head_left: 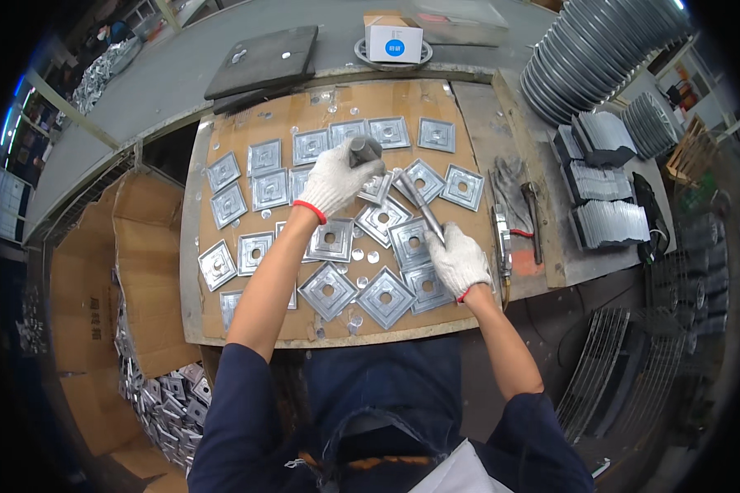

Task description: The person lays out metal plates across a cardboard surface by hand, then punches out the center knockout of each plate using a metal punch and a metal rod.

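My left hand [335, 181], in a white knit glove with a red cuff, is closed around a short grey cylinder [365, 148] held upright over the square metal plates. My right hand [460, 263], gloved alike, grips the shaft of a metal hammer [426, 210] that slants toward the left hand; its far end is blurred. Under and around both hands lie several square silvery plates with stepped rims, such as a plate with a round hole [386, 297] near the front edge. Small round metal discs [373, 257] are scattered between them.
Cardboard [436, 324] covers the bench. At right lie another hammer [534, 215], a grey glove [510, 193] and stacked plates [608, 223]. Behind are a tall stack of grey rings [592, 62], a small box [393, 41] and a dark board [263, 62]. A carton [152, 271] of metal pieces stands left.
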Tool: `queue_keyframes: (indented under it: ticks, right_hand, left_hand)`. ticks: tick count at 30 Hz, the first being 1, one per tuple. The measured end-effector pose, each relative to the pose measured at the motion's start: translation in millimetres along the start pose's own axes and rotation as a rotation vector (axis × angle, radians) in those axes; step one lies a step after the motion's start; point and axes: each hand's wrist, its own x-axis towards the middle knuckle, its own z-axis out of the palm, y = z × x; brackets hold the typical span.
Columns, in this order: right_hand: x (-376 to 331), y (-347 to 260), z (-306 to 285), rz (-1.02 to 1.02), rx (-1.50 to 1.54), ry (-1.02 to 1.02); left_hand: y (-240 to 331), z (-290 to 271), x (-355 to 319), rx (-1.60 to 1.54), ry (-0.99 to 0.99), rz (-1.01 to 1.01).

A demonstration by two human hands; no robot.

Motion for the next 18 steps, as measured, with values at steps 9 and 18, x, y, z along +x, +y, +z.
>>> queue_keyframes:
  ticks: [9,18]
  right_hand:
    - [-8.4,3.6,-20.8,-0.051,0.155,0.066]
    - [-5.1,-25.0,4.6,-0.066,-0.036,-0.331]
  left_hand:
    - [-3.9,-48.4,-7.7,0.099,0.091,-0.113]
    - [-18.2,-40.8,-21.2,0.071,0.105,-0.238]
